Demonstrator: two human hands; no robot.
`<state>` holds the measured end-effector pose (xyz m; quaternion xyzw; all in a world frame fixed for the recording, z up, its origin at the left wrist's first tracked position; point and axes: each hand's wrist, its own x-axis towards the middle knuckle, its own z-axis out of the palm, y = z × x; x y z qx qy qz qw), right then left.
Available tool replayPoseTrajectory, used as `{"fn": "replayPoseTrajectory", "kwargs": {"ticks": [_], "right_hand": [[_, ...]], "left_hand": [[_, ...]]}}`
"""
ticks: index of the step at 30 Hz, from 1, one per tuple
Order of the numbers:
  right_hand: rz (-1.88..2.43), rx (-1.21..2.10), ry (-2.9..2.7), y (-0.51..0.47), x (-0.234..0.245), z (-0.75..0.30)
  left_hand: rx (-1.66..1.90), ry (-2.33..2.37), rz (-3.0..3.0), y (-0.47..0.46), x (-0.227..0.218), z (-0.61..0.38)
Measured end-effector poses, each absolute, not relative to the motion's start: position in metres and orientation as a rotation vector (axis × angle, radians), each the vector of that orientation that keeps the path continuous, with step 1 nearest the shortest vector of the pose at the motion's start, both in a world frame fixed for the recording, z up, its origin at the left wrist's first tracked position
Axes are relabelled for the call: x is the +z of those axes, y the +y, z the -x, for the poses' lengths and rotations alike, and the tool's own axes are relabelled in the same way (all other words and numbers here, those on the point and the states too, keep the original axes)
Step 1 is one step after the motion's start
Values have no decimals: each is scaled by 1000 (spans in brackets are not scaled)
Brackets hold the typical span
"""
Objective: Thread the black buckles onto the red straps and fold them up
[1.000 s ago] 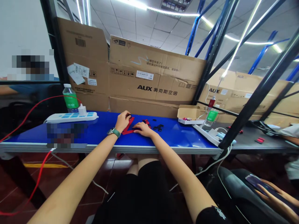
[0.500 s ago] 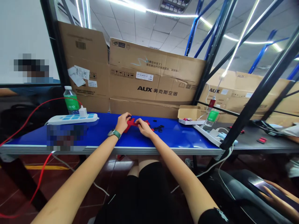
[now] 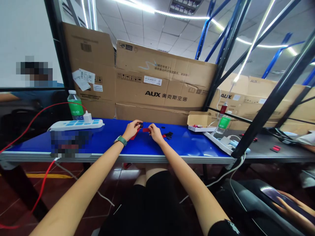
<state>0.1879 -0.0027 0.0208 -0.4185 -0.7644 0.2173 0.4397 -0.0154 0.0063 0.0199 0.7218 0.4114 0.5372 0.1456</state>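
Left fingertips (image 3: pixel 136 123) pinch a small black plastic buckle (image 3: pixel 141 125). Right fingertips (image 3: pixel 150 128) close on a red strap (image 3: pixel 146 130), which spans the gap between the hands, seemingly kept taut against the buckle. The left hand (image 3: pixel 131 129) and right hand (image 3: pixel 155 133) flank it. Loose black buckles (image 3: pixel 168 135) lie just right of the strap, on a blue workbench (image 3: pixel 197 144).

Workshop: blue workbench (image 3: pixel 194 144), steel racks (image 3: pixel 227 42)

The large cardboard box (image 3: pixel 165 95) at center reads "AUX 奥克斯空调" in black. A second box (image 3: pixel 248 93) at right shows "AUX"; other print is too small to read.
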Motion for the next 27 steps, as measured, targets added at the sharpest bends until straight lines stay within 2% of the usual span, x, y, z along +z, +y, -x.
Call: {"fn": "replayPoseTrajectory", "kwargs": {"ticks": [9, 19, 27], "right_hand": [[937, 254, -1987, 7, 18, -193], [794, 392, -2048, 10, 13, -190], [892, 251, -1922, 16, 12, -197]], "left_hand": [[1376, 1072, -2061, 2, 22, 14], [1316, 961, -1865, 5, 15, 11], [1386, 924, -1858, 11, 14, 13]]}}
